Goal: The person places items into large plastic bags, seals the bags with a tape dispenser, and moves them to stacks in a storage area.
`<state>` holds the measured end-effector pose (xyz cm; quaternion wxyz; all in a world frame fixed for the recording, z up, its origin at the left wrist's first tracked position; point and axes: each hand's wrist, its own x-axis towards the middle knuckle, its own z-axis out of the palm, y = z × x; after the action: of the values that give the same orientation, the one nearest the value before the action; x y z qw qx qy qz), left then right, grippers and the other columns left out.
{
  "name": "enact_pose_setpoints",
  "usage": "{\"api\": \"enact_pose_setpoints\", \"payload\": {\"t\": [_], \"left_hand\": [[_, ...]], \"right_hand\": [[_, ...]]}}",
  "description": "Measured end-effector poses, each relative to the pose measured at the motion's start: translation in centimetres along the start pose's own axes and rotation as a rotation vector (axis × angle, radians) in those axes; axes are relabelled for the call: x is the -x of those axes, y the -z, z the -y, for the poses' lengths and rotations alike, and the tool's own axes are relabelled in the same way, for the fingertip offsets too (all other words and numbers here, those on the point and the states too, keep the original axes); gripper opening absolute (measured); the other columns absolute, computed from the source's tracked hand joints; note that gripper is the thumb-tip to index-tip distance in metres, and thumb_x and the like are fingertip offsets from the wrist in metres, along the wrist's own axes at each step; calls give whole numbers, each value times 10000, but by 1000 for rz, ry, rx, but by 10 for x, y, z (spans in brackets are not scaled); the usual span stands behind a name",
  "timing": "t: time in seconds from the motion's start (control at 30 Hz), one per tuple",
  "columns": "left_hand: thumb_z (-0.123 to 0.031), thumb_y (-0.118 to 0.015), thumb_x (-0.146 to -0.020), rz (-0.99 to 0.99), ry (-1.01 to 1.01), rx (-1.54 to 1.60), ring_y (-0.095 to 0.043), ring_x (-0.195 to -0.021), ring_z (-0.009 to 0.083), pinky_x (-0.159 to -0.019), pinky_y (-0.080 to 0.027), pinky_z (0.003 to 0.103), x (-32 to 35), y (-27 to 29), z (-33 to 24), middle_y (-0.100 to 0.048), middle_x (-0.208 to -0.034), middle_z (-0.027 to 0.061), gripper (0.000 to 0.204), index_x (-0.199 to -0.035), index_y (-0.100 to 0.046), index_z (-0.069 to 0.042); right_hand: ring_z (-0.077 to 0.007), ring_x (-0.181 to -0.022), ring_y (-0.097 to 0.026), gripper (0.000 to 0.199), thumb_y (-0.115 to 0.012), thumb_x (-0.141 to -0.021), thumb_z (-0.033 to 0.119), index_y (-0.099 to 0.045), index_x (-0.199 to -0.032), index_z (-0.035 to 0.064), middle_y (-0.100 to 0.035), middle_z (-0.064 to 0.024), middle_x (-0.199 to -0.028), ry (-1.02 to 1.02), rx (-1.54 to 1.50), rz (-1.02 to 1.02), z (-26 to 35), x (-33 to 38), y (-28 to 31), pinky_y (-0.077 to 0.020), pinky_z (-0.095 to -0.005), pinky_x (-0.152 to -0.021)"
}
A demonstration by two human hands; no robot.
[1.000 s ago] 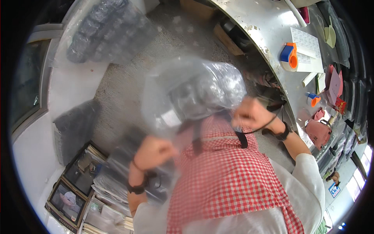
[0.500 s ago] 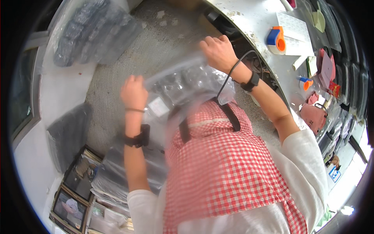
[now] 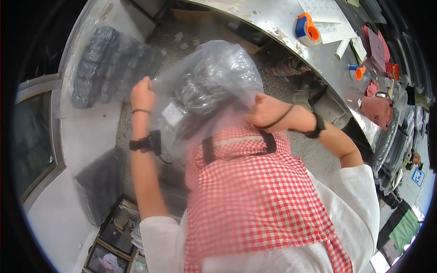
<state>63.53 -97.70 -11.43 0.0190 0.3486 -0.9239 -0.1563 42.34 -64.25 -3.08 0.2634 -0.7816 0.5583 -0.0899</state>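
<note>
My left hand and my right hand each grip an edge of a clear plastic bag held up in front of my chest. Dark items fill the bag, and a small white label shows on its lower left side. The bag bulges upward between my hands. A black band sits on each wrist. My red and white checked apron fills the lower middle of the head view.
Another clear bag of dark items lies on the grey floor at upper left. A metal table curves along the upper right, with an orange and blue tape dispenser, papers and small red items. Framed pictures are stacked at lower left.
The bag has swung back toward my chest and puffed up. My hands, which were stretched out in front half a second ago, have come closer in and the bag's mouth is gathered between them.
</note>
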Motion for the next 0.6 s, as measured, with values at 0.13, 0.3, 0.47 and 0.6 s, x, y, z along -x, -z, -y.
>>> {"api": "enact_pose_setpoints", "payload": {"t": [0.13,0.3,0.47,0.6], "left_hand": [[-6,-502,-755,157,67,-16,-565,-843,419,-696,-443,465,-9,7,-1,-620,-889,195,141,-880,-544,-56],[-75,-613,-705,64,-318,57,-595,-997,361,-818,-470,442,-12,6,-60,-621,-1116,161,630,-1303,-421,-125],[-172,-653,-754,-166,-545,-78,-637,-837,303,-682,-499,415,-60,-26,-153,-648,-946,123,383,-1114,-537,-108],[-163,-601,-811,-85,-696,-43,-606,-561,266,-495,-472,374,-52,-46,-160,-597,-652,52,86,-763,-566,-100]], "right_hand": [[-244,-820,-602,361,-762,-663,200,-641,-975,62,-630,-109,-909,-338,-109,-841,-2,60,6,-481,-395,-693],[-284,-1066,-569,638,-811,-582,306,-585,-1130,70,-559,-103,-1235,-430,234,-545,-20,90,-53,-421,-438,-949],[-295,-1224,-472,396,-699,-673,135,-625,-1055,61,-511,-124,-1316,-330,-6,-570,-85,18,-111,-380,-444,-1013],[-350,-1266,-426,141,-630,-678,76,-670,-808,36,-480,-142,-1355,-352,-148,-706,-94,-17,-77,-369,-459,-1023]]}}
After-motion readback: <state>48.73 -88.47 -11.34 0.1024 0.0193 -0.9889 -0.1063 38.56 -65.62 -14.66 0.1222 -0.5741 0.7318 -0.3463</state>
